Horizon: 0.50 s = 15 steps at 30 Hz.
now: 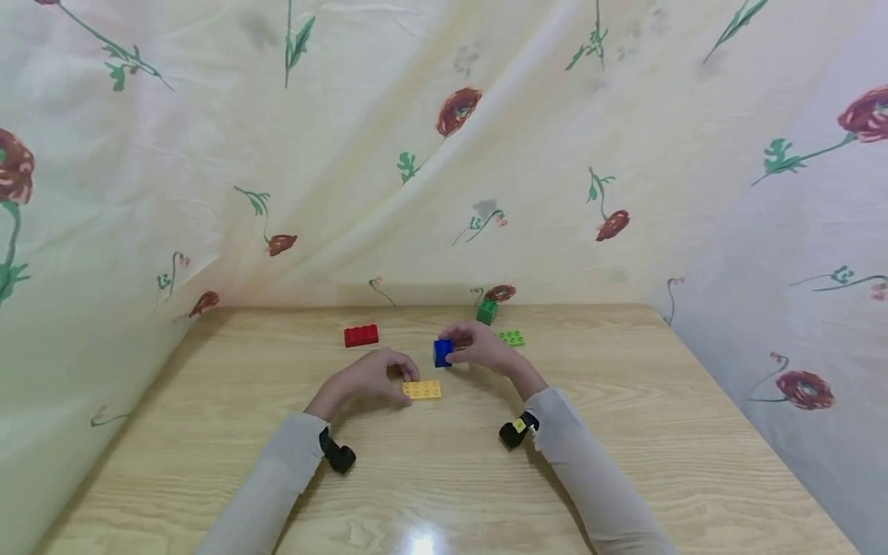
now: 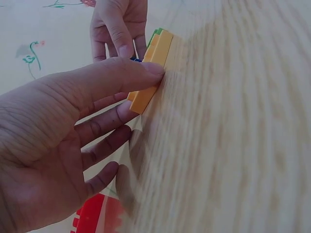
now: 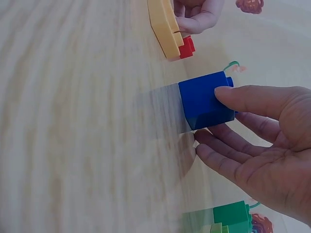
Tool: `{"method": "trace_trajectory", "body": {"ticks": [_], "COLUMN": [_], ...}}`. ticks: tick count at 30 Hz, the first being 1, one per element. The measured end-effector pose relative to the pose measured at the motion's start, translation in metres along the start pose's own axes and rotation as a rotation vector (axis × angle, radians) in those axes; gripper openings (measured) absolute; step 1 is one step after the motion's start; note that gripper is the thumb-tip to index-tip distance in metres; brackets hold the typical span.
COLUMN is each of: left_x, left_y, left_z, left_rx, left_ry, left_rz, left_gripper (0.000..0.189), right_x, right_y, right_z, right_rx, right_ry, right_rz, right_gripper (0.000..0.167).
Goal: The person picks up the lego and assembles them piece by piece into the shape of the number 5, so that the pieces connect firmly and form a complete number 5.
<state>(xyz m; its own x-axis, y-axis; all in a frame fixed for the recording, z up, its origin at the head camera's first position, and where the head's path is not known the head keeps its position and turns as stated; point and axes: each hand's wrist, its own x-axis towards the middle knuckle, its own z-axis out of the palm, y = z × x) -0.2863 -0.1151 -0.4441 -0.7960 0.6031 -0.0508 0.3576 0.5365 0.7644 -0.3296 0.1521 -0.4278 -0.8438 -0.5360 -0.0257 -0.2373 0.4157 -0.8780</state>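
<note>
A flat yellow toy brick point(image 1: 426, 390) lies on the table in front of me. My left hand point(image 1: 369, 376) pinches its left end, and the thumb point(image 2: 141, 75) covers part of its side in the left wrist view. A little farther back stands a taller blue brick point(image 1: 441, 354). My right hand point(image 1: 482, 348) holds this one between thumb and fingers; in the right wrist view the thumb presses on the face of the blue brick point(image 3: 201, 102). The two bricks are apart, with a small gap of table between them.
A red brick point(image 1: 361, 335) lies behind my left hand. Beyond my right hand are a dark green brick point(image 1: 487, 311) near the back edge and a flat light green brick point(image 1: 512, 338), partly hidden. A flowered cloth point(image 1: 361, 154) hangs behind the wooden table point(image 1: 430, 478).
</note>
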Motion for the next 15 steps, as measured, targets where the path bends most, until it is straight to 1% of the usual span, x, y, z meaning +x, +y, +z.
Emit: {"method": "trace_trajectory", "body": {"ticks": [5, 15], "left_x": [0.0004, 0.0005], "left_y": [-0.0002, -0.0006], "left_z": [0.0003, 0.0014], "left_rx": [0.002, -0.002], "left_ry": [0.014, 0.02], "left_rz": [0.004, -0.006], "left_gripper": [0.028, 0.025], "right_x": [0.0003, -0.0013], "right_y": [-0.0007, -0.0048], "right_z": [0.0, 0.0007], "right_rx": [-0.021, -0.065], "right_ry": [0.008, 0.02], "right_rz": [-0.004, -0.005], "right_gripper": [0.037, 0.034]}}
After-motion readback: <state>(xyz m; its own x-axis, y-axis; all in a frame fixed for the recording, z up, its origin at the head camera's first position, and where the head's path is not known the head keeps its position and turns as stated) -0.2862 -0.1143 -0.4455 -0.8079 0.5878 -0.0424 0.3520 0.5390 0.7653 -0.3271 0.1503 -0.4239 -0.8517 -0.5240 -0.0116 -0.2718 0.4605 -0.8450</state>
